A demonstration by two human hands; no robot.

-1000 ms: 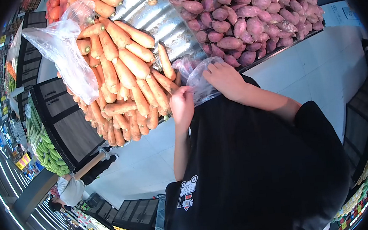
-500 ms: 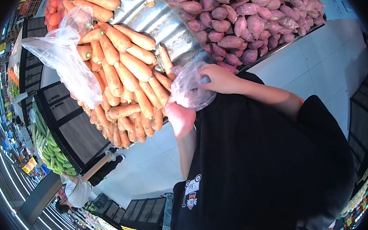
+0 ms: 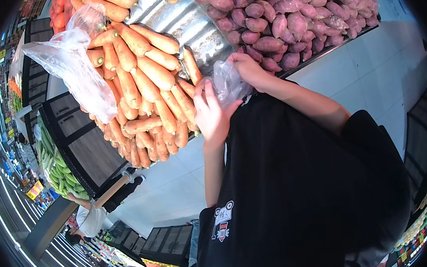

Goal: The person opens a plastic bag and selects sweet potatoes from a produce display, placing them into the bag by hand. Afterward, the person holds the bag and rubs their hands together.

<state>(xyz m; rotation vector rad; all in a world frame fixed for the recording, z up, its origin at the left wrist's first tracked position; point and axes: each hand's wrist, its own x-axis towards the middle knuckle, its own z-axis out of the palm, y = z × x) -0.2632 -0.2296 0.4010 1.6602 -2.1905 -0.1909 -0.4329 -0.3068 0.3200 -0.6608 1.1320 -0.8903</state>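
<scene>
A clear, crumpled plastic bag [image 3: 229, 82] is between my two hands, in front of the black shirt. My left hand [image 3: 211, 114] is on its near left side, the thumb set apart from the fingers and the film between them. At the bag's upper right edge, my right hand [image 3: 251, 73] pinches the film between thumb and fingertips. Just beyond my left hand lies a heap of carrots [image 3: 144, 83], with one carrot [image 3: 191, 65] apart from the rest on the metal tray [image 3: 205, 33]. Whether the bag contains anything is hard to see.
Purple sweet potatoes [image 3: 289, 17] are piled beyond my right hand. Another clear plastic bag [image 3: 75, 69] rests on the carrots' left side. Green vegetables [image 3: 61, 168] fill a dark stand at the left, where a person in a white top [image 3: 91, 221] reaches in.
My left hand has turned and risen, its fingers now showing at the bag's left. My right hand has moved slightly up, spreading the film. The person at the left has extended an arm to the green vegetables.
</scene>
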